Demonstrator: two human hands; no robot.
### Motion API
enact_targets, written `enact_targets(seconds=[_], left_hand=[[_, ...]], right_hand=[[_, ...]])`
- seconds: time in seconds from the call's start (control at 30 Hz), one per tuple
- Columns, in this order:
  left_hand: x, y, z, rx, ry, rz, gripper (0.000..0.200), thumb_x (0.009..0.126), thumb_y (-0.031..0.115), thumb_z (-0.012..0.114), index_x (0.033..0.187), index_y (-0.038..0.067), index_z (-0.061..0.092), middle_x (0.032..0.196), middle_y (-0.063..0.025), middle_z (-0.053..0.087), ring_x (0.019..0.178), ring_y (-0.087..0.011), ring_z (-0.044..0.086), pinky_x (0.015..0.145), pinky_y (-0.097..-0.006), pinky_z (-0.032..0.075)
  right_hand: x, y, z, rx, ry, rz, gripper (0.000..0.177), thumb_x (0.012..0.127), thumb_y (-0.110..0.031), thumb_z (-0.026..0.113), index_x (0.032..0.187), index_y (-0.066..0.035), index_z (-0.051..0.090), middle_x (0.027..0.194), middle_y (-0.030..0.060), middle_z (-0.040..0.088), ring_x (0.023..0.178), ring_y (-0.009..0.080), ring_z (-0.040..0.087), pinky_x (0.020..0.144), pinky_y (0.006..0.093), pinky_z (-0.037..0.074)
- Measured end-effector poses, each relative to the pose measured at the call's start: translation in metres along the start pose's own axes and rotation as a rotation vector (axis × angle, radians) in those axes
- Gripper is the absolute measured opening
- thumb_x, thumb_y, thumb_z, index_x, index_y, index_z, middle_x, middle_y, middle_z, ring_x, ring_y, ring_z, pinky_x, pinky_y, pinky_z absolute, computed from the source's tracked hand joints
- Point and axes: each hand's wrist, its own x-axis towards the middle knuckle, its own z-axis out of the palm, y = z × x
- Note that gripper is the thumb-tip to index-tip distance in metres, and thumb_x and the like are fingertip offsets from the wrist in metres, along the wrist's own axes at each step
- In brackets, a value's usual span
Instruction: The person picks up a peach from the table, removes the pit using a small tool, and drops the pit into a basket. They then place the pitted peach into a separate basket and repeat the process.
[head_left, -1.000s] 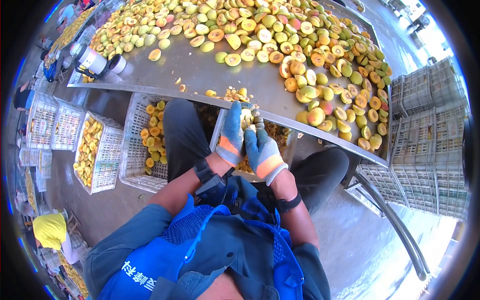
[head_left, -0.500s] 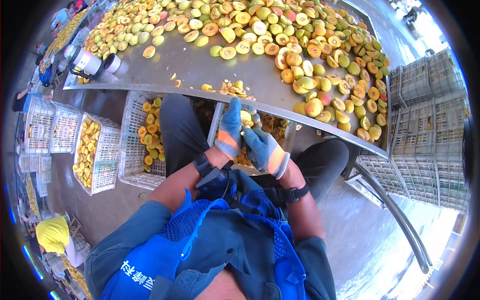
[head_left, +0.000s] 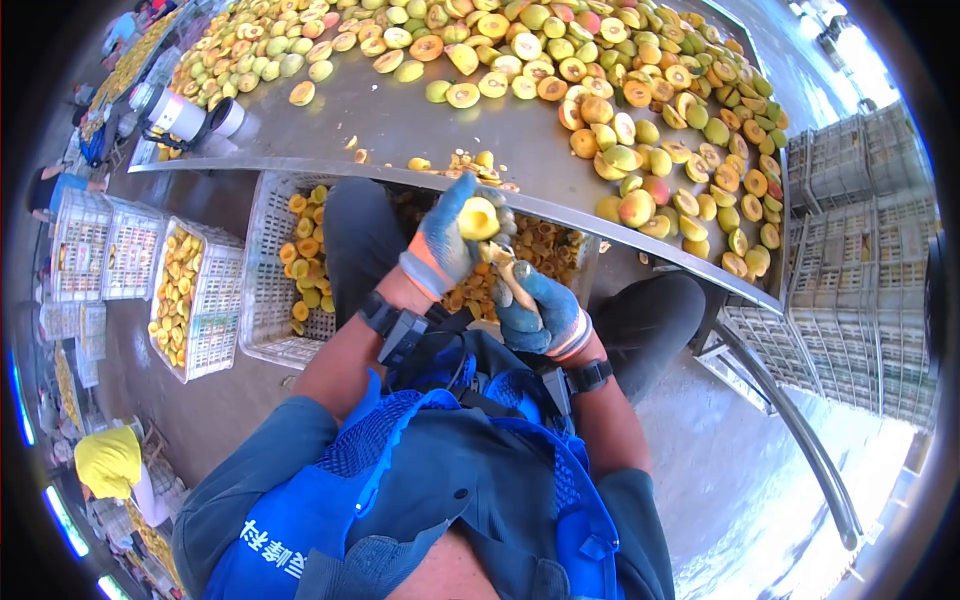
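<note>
My left hand (head_left: 447, 238), in a blue and orange work glove, is closed around a yellow peach half (head_left: 478, 217) with its hollowed cut face turned up. Just below and to the right, my right hand (head_left: 540, 312), gloved alike, grips a slim tan tool (head_left: 519, 287). Its upper end comes close to the lower edge of the fruit; the exact kind of tool does not show. Both hands are over my lap, at the near edge of a metal table (head_left: 400, 135). Beneath them, cut peach pieces (head_left: 550, 258) fill a container between my knees.
Many halved peaches (head_left: 640, 95) lie heaped across the table's far and right side. A white cylindrical container (head_left: 172, 115) lies at its left. Plastic crates with peaches (head_left: 205, 320) stand left; stacked crates (head_left: 850, 250) and a curved metal bar (head_left: 800, 440) are right. A person in yellow (head_left: 108, 463) is far left.
My hands have drawn apart, the right moving down and to the right. The peach half's cut face and the tan tool now show plainly.
</note>
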Motion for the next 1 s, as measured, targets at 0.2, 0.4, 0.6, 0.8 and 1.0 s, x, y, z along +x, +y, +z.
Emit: enact_targets(seconds=[0.2, 0.4, 0.6, 0.8, 1.0], left_hand=[[-0.047, 0.109, -0.064, 0.984, 0.342, 0.641, 0.028, 0.097, 0.026, 0.066, 0.111, 0.002, 0.068, 0.109, -0.0114, 0.068, 0.100, -0.0273, 0.068, 0.088, -0.0395, 0.055], [-0.023, 0.177, -0.087, 2.107, 0.662, 0.841, 0.036, 0.084, 0.027, 0.078, 0.115, 0.010, 0.069, 0.115, -0.0185, 0.065, 0.113, -0.0380, 0.060, 0.098, -0.0460, 0.049], [0.163, 0.134, -0.071, 1.776, 0.355, 0.773, 0.045, 0.085, 0.028, 0.078, 0.123, 0.010, 0.064, 0.131, -0.0189, 0.058, 0.116, -0.0375, 0.059, 0.100, -0.0435, 0.049], [0.217, 0.107, -0.045, 1.776, 0.413, 0.489, 0.050, 0.078, 0.025, 0.080, 0.122, 0.008, 0.061, 0.135, -0.0190, 0.051, 0.114, -0.0371, 0.058, 0.097, -0.0423, 0.049], [0.165, 0.083, -0.043, 0.581, 0.092, 0.394, 0.039, 0.082, 0.014, 0.077, 0.118, 0.008, 0.064, 0.099, -0.0046, 0.068, 0.087, -0.0191, 0.067, 0.072, -0.0313, 0.055]], right_hand=[[0.017, 0.020, -0.023, -1.624, 0.768, -0.193, 0.041, 0.101, -0.041, 0.057, 0.098, -0.001, 0.067, 0.086, 0.0308, 0.066, 0.089, 0.0522, 0.063, 0.073, 0.0517, 0.050], [0.021, 0.026, -0.042, -1.613, 0.757, 0.057, 0.052, 0.101, -0.048, 0.051, 0.107, 0.001, 0.067, 0.097, 0.0330, 0.068, 0.099, 0.0508, 0.064, 0.085, 0.0519, 0.052], [0.023, 0.019, -0.050, -1.547, 0.865, -0.065, 0.050, 0.100, -0.046, 0.054, 0.107, 0.003, 0.065, 0.092, 0.0337, 0.067, 0.094, 0.0512, 0.065, 0.079, 0.0516, 0.052], [0.015, 0.019, -0.048, -1.440, 0.883, -0.223, 0.039, 0.100, -0.036, 0.060, 0.100, 0.003, 0.065, 0.082, 0.0303, 0.066, 0.079, 0.0456, 0.067, 0.068, 0.0465, 0.050], [0.028, -0.003, -0.040, -1.569, 0.981, -0.331, 0.036, 0.103, -0.036, 0.055, 0.098, -0.001, 0.060, 0.077, 0.0327, 0.063, 0.078, 0.0524, 0.063, 0.060, 0.0531, 0.048]])
